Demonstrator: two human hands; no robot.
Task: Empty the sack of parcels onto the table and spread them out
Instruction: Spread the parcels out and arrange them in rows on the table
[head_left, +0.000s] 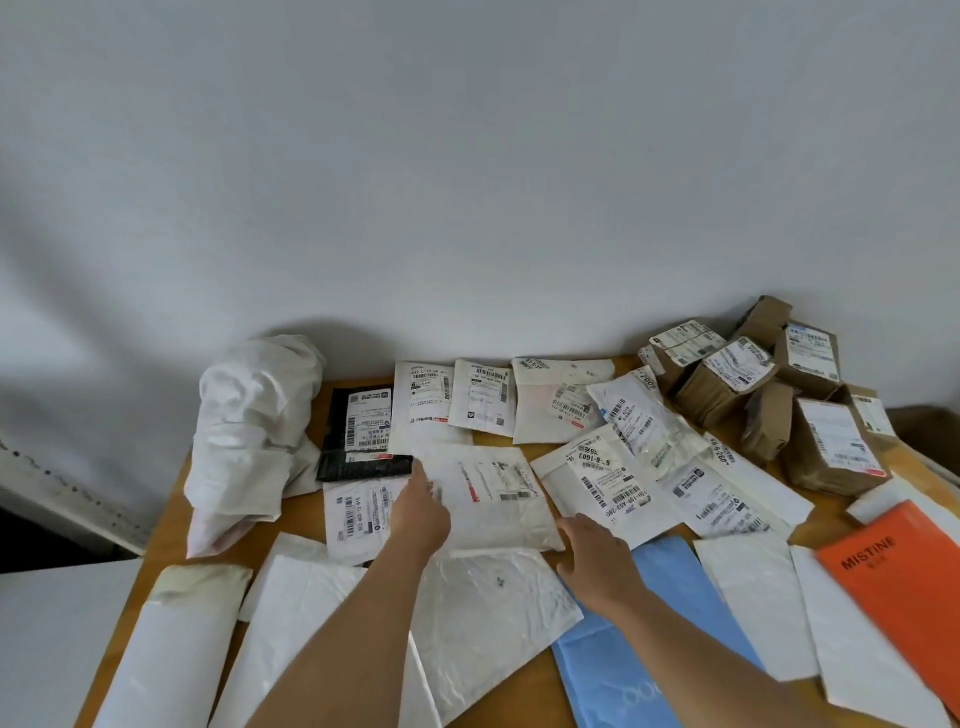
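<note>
So we're pretty much in the spreading-out phase now: the white sack (254, 436) is sitting crumpled and looking emptied at the far left of the wooden table (166, 519), and mailers are covering most of it. We're reaching in with both hands, fingers straight and gripping nothing; the left hand (422, 506) is pressing on a white mailer (488, 499) mid-table, the right hand (595, 556) is resting just beside its near right edge. The brown boxes (769, 395) are piling up at the far right, and the labelled mailers left of them are overlapping, so next we're probably fanning those apart.
</note>
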